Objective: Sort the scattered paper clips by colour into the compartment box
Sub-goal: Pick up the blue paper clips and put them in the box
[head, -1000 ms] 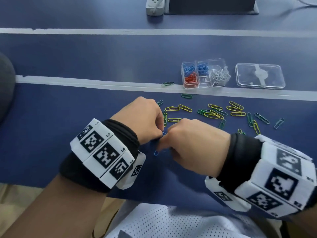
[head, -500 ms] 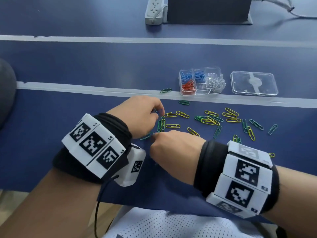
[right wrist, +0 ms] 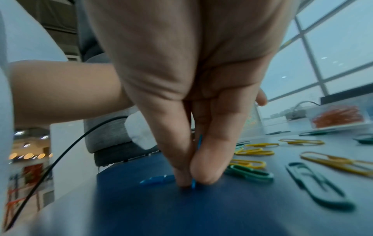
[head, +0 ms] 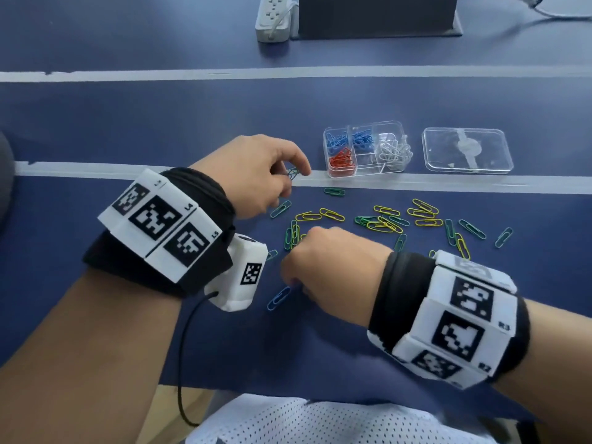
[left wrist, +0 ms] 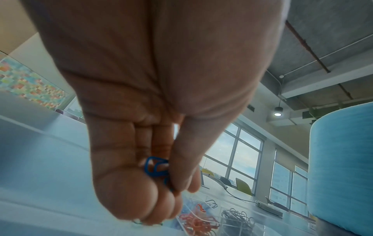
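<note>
The clear compartment box [head: 392, 125] stands past the white tape line and holds blue, red and white clips. Several yellow clips [head: 423, 208] and green clips [head: 292, 233] lie scattered in front of it. My left hand [head: 293, 179] hovers just left of the box and grips a few blue clips [left wrist: 155, 167] between thumb and curled fingers. My right hand [head: 291, 277] is down on the mat near me; its thumb and finger pinch a blue clip [right wrist: 194, 183] that stands on edge. Another blue clip [head: 278, 298] lies flat beside it.
The box's clear lid [head: 467, 150] lies to the right of the box. A white power strip [head: 275, 17] and a dark block [head: 378, 14] sit at the far edge. A black cable [head: 185, 347] hangs from my left wrist.
The two hands, together over a blue clip a second ago, have parted. The left hand has gone forward toward the box with blue clips. The right hand stays low on the mat.
</note>
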Motion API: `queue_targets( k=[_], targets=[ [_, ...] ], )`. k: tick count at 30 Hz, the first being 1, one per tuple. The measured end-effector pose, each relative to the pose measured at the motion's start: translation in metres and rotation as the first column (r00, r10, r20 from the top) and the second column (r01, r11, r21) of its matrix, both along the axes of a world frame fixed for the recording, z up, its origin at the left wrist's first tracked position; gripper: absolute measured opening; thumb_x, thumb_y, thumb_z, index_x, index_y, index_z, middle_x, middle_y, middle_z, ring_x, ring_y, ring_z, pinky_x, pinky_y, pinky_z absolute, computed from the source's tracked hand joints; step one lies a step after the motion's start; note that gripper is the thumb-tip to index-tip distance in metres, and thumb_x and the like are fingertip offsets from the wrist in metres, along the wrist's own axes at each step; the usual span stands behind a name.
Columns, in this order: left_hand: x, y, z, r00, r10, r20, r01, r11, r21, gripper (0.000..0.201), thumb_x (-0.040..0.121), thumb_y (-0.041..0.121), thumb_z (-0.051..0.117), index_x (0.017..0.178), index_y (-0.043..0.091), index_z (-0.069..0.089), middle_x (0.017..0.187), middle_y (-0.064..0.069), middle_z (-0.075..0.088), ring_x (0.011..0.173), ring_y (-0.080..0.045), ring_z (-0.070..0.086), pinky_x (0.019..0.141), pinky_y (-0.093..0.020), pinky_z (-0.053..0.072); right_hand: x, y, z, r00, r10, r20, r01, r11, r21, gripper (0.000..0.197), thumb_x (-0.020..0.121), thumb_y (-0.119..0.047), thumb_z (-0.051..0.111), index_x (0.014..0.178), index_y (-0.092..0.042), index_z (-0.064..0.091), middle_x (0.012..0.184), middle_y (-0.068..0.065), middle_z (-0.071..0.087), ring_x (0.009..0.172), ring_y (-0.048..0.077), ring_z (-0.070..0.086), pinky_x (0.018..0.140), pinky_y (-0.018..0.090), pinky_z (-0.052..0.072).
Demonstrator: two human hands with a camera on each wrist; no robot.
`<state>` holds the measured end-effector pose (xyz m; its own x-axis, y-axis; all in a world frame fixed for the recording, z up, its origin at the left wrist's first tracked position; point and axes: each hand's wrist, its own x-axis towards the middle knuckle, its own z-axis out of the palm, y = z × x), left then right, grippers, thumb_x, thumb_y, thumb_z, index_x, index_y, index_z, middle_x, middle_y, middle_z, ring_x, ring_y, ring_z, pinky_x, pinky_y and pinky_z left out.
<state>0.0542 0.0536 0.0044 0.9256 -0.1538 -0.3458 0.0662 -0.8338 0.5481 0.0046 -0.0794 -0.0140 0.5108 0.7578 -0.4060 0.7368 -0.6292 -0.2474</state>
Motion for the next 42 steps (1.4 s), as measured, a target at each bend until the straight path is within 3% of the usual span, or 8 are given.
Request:
queue_targets(
  k=[5,9,13,18,21,25,30,42],
  targets=[
    [-0.002,0.006,-0.002,0.999,0.014,-0.031,-0.014,1.000,0.004,0.025,0.089,0.006,0.049,0.094,0.025,0.065,0.078,-0.001,0.068,0.069,-0.025,0.069,0.076,-0.032,0.058,0.004,0.009,0.002,0.998,0.064,0.006,-0.064,0.998,0.008,0.014,0.087,-0.009,0.052,0.096,-0.010,0.062,0.091,0.009,0.058,0.087,0.032,0.059,0.067,0.031,0.048],
    [-0.002,0.010,0.000,1.000,0.013,-0.020,-0.013,1.000,0.009,0.025,0.089,0.007,0.049,0.090,0.027,0.064,0.076,-0.001,0.068,0.067,-0.020,0.070,0.083,-0.033,0.055,-0.007,0.021,-0.003,0.998,0.068,-0.008,-0.068,0.997,-0.023,0.028,0.089,-0.004,0.047,0.064,-0.006,0.035,0.064,0.004,0.033,0.068,0.031,0.046,0.048,0.024,0.031],
    [0.001,0.010,0.003,1.000,0.017,0.020,-0.018,0.999,0.030,0.026,0.090,0.009,0.048,0.091,0.026,0.068,0.077,-0.003,0.070,0.071,-0.017,0.070,0.084,-0.027,0.053,-0.006,0.020,-0.004,0.998,0.062,-0.008,-0.063,0.994,-0.090,0.015,0.091,-0.005,0.047,0.076,-0.007,0.051,0.063,0.003,0.030,0.068,0.030,0.044,0.055,0.029,0.034],
    [0.021,-0.009,0.007,0.990,-0.034,0.139,0.032,0.999,0.015,0.029,0.084,0.004,0.055,0.093,0.027,0.070,0.079,0.000,0.069,0.064,-0.009,0.062,0.064,-0.011,0.047,0.010,0.003,0.006,1.000,0.008,0.006,-0.008,1.000,-0.006,0.018,0.086,-0.014,0.053,0.096,-0.011,0.067,0.100,0.008,0.064,0.093,0.031,0.061,0.072,0.029,0.047],
    [0.044,-0.023,0.004,0.973,-0.064,0.224,0.068,0.998,-0.009,0.029,0.080,0.002,0.060,0.100,0.021,0.070,0.084,0.000,0.068,0.059,0.002,0.056,0.069,-0.010,0.047,0.040,-0.021,0.021,0.988,-0.144,0.053,0.143,0.989,0.027,0.021,0.081,-0.023,0.062,0.098,-0.023,0.075,0.092,0.001,0.073,0.082,0.021,0.062,0.071,0.023,0.046],
    [0.077,-0.038,-0.001,0.950,-0.083,0.301,0.073,0.996,0.043,0.026,0.078,0.003,0.065,0.096,0.020,0.072,0.085,0.001,0.071,0.076,-0.003,0.063,0.071,-0.010,0.045,0.095,-0.056,0.036,0.830,-0.558,0.008,0.545,0.813,0.206,0.014,0.076,-0.020,0.070,0.087,-0.025,0.076,0.062,-0.007,0.063,0.073,0.014,0.059,0.071,0.021,0.044],
    [0.092,-0.054,-0.010,0.945,-0.118,0.304,0.101,0.992,0.071,0.031,0.078,-0.002,0.063,0.101,0.017,0.071,0.086,-0.001,0.070,0.084,-0.012,0.066,0.081,-0.021,0.051,0.145,-0.067,0.032,0.660,-0.751,-0.018,0.715,0.620,0.323,0.016,0.074,-0.015,0.069,0.081,-0.028,0.074,0.074,-0.002,0.069,0.071,0.011,0.064,0.074,0.023,0.050],
    [0.088,-0.051,-0.022,0.940,-0.092,0.329,0.086,0.996,0.034,0.036,0.076,-0.003,0.062,0.103,0.021,0.066,0.080,0.003,0.068,0.074,-0.008,0.060,0.076,-0.021,0.050,0.149,-0.046,0.023,0.736,-0.674,0.061,0.655,0.732,0.188,0.018,0.080,-0.010,0.068,0.091,-0.024,0.073,0.089,0.001,0.066,0.088,0.021,0.062,0.075,0.027,0.048]
  ],
)
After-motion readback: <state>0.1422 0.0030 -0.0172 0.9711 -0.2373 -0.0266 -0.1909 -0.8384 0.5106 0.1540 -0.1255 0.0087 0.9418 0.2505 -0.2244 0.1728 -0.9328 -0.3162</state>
